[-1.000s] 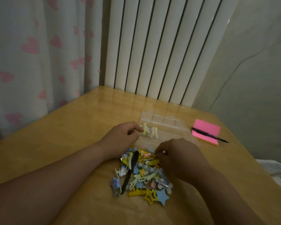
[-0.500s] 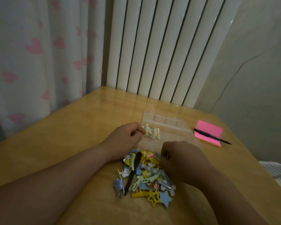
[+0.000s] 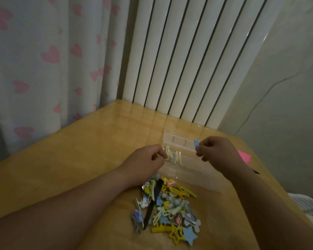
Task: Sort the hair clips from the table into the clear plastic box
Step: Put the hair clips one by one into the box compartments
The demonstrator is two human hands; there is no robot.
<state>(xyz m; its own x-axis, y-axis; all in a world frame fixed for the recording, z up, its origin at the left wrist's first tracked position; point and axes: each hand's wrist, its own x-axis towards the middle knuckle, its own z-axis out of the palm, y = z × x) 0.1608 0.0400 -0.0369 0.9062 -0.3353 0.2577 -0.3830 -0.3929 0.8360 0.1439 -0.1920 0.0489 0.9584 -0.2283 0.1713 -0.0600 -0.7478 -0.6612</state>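
right hand (image 3: 217, 154) pinches a light, stiff blue clip (image 3: 196, 143) by its end; left hand (image 3: 145, 160) curls beside the box (image 3: 192, 175), grip unclear.

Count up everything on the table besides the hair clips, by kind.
clear plastic box: 1
pink notepad: 1
pen, only its tip showing past the forearm: 1
Total: 3
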